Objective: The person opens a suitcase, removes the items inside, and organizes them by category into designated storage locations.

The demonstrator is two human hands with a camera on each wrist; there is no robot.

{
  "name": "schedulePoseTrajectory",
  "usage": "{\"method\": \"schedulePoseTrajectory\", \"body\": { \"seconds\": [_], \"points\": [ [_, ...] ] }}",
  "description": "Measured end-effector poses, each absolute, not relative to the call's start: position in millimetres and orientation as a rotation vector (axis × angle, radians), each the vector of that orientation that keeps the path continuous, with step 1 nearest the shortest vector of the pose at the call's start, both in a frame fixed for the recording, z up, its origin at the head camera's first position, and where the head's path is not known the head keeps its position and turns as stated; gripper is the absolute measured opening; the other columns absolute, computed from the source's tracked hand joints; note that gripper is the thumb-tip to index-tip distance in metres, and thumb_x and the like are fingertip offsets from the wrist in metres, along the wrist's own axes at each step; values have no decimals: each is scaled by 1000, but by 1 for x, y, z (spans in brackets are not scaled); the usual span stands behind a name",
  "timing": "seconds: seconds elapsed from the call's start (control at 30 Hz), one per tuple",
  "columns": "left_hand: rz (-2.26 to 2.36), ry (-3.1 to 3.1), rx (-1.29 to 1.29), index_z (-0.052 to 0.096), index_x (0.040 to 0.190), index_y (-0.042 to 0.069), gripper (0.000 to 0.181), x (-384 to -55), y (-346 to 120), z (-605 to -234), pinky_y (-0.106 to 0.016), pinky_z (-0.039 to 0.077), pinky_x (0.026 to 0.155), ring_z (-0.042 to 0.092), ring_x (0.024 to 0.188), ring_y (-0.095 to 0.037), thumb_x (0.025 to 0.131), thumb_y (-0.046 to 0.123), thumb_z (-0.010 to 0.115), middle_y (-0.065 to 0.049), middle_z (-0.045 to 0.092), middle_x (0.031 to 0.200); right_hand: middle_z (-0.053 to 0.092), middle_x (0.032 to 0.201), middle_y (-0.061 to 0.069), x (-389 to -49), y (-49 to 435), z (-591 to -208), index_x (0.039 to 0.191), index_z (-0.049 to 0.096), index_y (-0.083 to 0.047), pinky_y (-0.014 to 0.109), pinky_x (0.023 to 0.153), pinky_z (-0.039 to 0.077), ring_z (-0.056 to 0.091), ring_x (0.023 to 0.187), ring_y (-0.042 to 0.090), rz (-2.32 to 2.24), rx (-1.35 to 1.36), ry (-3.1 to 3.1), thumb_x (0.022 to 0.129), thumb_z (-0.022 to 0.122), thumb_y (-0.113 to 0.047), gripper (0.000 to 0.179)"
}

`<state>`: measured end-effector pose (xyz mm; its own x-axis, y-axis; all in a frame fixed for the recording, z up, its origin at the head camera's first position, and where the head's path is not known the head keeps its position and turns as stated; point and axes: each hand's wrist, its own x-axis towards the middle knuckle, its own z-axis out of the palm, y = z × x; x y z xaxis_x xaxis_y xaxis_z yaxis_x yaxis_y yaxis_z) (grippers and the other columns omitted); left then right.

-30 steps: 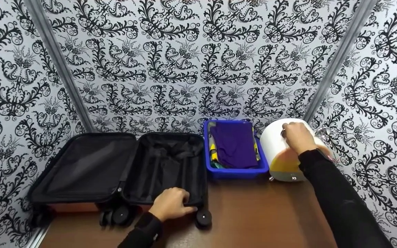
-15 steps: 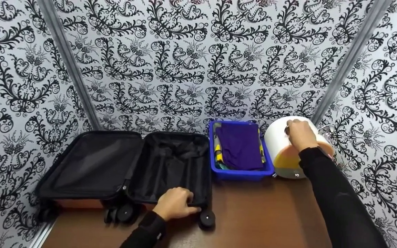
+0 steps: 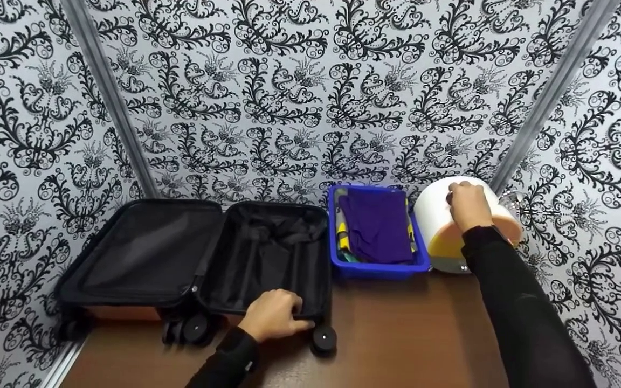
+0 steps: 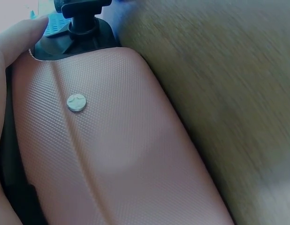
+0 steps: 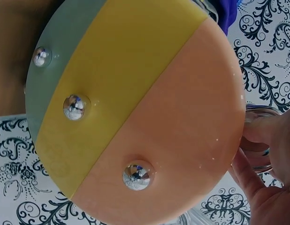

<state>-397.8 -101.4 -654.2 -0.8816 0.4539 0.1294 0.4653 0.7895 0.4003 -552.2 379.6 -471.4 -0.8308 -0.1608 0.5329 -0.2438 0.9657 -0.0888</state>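
Note:
An open suitcase [image 3: 143,253] with black lining lies at the left, its pink shell [image 4: 117,136] visible in the left wrist view. My left hand [image 3: 274,315] grips the front rim of its right half, beside a black wheel [image 3: 324,339]. At the right stands a white drum-shaped object [image 3: 433,210] whose face has green, yellow and orange bands [image 5: 121,103] with silver knobs [image 5: 136,176]. My right hand [image 3: 469,205] has its fingers curled round a shiny round piece [image 5: 262,112] at the drum's top. Part of that piece is hidden by the fingers.
A blue bin [image 3: 380,268] between suitcase and drum holds a folded purple cloth [image 3: 378,226] over other cloths. All stand on a brown wooden table [image 3: 397,323]. Patterned walls [image 3: 289,81] rise behind and at both sides. A clear shiny thing [image 3: 512,200] sticks out behind the drum.
The head view shifts slightly, so the suitcase, bin and drum sit a little further right. Both hands keep their places on the suitcase rim and the drum's top.

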Motion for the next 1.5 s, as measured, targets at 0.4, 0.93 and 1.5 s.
{"method": "schedulePoseTrajectory", "body": {
  "seconds": [0.4, 0.93, 1.5],
  "points": [
    [-696, -2939, -742, 47, 67, 30, 56, -393, -96, -655, -28, 34, 53, 39, 57, -8, 84, 66, 86, 14, 40, 67, 68, 94, 40, -555, 381, -475, 100, 71, 12, 71, 84, 51, 64, 87, 66, 216, 237, -2518, 94, 65, 6, 10],
    [-668, -2954, -775, 52, 70, 29, 55, -394, -93, -655, -29, 40, 58, 48, 58, -9, 86, 71, 84, 12, 50, 69, 66, 103, 44, -552, 375, -483, 106, 66, 17, 73, 84, 54, 64, 89, 68, 208, 124, -2466, 100, 59, 6, 15],
    [-715, -2861, -823, 55, 64, 28, 63, -397, -94, -657, -27, 40, 54, 49, 55, -8, 94, 83, 65, 10, 52, 65, 69, 117, 35, -525, 346, -516, 112, 68, 11, 65, 101, 53, 63, 110, 55, 327, 241, -2331, 102, 65, -5, 19]
  ]
}}
